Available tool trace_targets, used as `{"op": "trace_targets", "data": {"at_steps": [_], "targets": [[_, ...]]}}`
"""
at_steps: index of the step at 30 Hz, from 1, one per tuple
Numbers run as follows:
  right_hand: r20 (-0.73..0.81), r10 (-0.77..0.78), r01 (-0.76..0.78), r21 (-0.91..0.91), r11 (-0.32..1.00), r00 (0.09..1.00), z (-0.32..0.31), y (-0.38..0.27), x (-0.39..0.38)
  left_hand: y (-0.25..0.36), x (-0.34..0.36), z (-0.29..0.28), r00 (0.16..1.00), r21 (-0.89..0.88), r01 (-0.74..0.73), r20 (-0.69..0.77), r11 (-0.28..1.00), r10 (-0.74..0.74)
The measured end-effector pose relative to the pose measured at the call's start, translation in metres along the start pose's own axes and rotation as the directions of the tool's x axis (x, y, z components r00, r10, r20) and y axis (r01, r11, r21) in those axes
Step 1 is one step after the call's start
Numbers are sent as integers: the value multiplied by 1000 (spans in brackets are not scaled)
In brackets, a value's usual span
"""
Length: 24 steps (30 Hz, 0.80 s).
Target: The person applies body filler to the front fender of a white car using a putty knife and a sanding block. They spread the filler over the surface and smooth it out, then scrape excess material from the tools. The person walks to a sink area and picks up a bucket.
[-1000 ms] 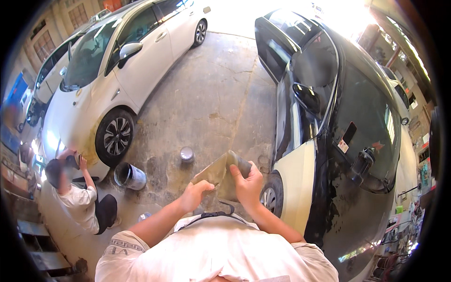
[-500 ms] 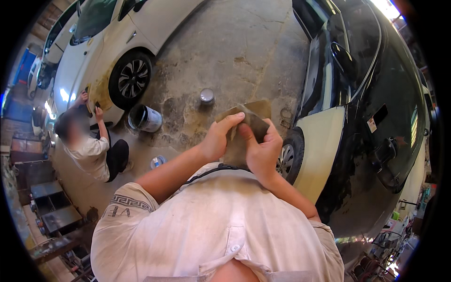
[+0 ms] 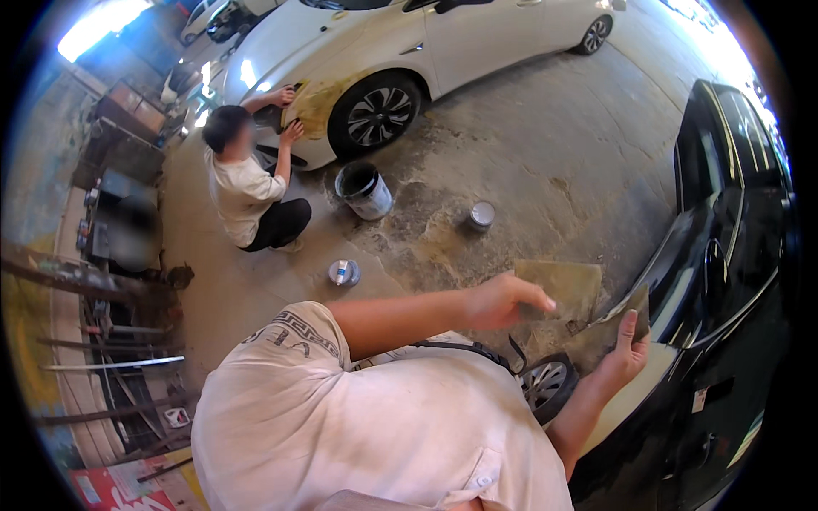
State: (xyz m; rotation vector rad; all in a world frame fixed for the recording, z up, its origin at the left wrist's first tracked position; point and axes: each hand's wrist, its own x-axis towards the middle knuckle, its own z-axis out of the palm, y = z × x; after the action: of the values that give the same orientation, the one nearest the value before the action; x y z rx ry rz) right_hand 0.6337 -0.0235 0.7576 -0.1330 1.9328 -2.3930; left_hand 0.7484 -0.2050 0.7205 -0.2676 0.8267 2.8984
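My left hand [image 3: 503, 300] pinches a thin, flat olive-brown sheet [image 3: 564, 283] at its near left corner, held out over the floor. My right hand [image 3: 626, 353], to its right and slightly lower, is closed on a narrower, darker piece of similar sheet [image 3: 639, 311], with the thumb pressed on its face. A crumpled edge runs between the pieces; whether they are still joined I cannot tell. Both hands are beside the dark car [image 3: 733, 375] with a cream panel [image 3: 626, 400], above its front wheel [image 3: 545, 387].
A co-worker [image 3: 243, 187] squats at a white car [image 3: 473, 43], both hands on its stained front corner. On the floor [image 3: 554, 162] stand a bucket [image 3: 365, 194], a small tin [image 3: 481, 217] and another tin with a tube on it [image 3: 345, 274]. Metal racks and clutter [image 3: 111, 358] line the left.
My view has swung left. My hands have moved apart, spreading the sheet that was bunched between them, so one piece is now in each hand.
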Motion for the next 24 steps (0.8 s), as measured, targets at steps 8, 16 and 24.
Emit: {"op": "trace_targets", "data": {"at_steps": [8,16,24], "targets": [[91,-48,68,-227,972,995,14,6,-2,6,-12,26,987,502,-75,160,862,-7],[161,-64,96,-196,976,985,27,14,-22,25,-11,51,963,772,-246,261,586,60],[312,-145,227,-246,942,939,38,16,-63,-7,8,25,991,737,-115,35,666,132]]}}
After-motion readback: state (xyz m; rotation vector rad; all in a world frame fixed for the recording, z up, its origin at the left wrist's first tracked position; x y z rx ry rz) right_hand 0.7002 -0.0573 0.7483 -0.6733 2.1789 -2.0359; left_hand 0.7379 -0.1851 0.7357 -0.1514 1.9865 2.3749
